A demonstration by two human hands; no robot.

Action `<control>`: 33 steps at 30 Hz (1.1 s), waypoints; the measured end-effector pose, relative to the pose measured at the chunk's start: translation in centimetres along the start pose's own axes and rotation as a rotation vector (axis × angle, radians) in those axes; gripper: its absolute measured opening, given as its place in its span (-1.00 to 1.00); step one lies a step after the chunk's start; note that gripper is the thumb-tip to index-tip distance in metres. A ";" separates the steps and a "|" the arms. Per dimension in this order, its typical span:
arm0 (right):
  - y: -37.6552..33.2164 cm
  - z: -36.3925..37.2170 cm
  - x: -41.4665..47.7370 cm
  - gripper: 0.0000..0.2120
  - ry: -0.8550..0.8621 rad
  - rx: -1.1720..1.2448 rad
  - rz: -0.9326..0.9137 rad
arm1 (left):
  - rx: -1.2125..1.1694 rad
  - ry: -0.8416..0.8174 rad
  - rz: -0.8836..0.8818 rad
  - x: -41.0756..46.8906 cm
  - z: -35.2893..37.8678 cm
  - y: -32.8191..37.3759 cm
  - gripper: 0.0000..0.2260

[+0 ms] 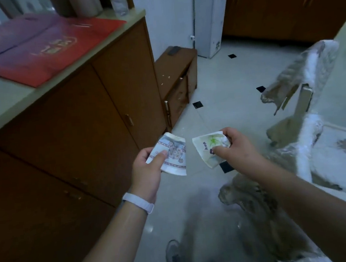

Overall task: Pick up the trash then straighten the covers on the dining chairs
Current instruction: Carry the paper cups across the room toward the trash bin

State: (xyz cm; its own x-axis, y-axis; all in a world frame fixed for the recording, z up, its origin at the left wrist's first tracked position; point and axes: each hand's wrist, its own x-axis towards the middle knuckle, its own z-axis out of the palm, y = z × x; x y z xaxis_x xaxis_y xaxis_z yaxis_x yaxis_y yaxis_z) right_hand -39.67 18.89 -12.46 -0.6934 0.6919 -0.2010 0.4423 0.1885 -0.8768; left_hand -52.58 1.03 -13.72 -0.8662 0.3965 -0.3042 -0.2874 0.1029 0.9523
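Paper trash occupies both hands, held over the pale tiled floor [223, 96] near the middle of the view. Left hand [148, 169]: closed on a crumpled white wrapper with a purple ornamental print [173, 154], thumb pressed on its near face and the other fingers hidden behind it; a white band [137, 203] circles the wrist. Right hand [236, 146]: closed on a crumpled white wrapper with a green leaf print [208, 148], pinched at its right edge between thumb and fingers. The two wrappers lie side by side, apart, the purple one to the left. Far right of the right hand stands a dining chair whose lace-edged beige cover [301, 70] hangs rumpled on the backrest, one corner lifted off the frame; its white cushion with a flower motif [342, 148] sits on the seat. A second beige cover [252, 199] lies bunched below the right forearm, near the viewer. Left of the hands runs a brown wooden cabinet [66, 128] with a pale top bearing a flat red bag [54, 51].
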 end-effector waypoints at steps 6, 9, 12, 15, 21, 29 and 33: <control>-3.4 2.7 3.2 -0.81 0.149 0.047 0.041 | 0.037 -0.156 0.039 8.6 -1.1 2.8 -0.93; -3.8 2.1 4.6 -0.82 0.204 0.037 0.077 | 0.016 -0.233 0.024 11.3 0.5 3.5 -0.93; -3.6 0.8 6.6 -0.83 0.292 0.020 0.094 | 0.019 -0.298 0.005 14.0 2.9 3.9 -0.93; -2.9 -0.2 9.0 -0.84 0.349 0.053 0.116 | 0.030 -0.331 -0.011 16.7 5.4 4.2 -0.92; -0.5 -3.2 16.5 -0.84 0.429 0.095 0.169 | 0.089 -0.406 -0.022 23.4 12.4 5.6 -0.91; 0.4 -10.7 27.7 -0.81 0.472 0.175 0.193 | 0.180 -0.477 0.042 31.5 23.8 9.8 -0.91; -0.4 -14.2 32.3 -0.83 0.501 0.213 0.157 | 0.137 -0.481 0.086 35.5 28.3 11.7 -0.92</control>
State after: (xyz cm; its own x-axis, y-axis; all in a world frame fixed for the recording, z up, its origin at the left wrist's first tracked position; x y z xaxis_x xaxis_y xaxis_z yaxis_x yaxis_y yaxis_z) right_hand -54.18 51.09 -12.39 -0.2505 0.9564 -0.1500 0.3575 -0.0526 -0.9324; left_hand -75.08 42.14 -12.63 -0.5886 0.7809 -0.2093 -0.1394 0.1570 0.9777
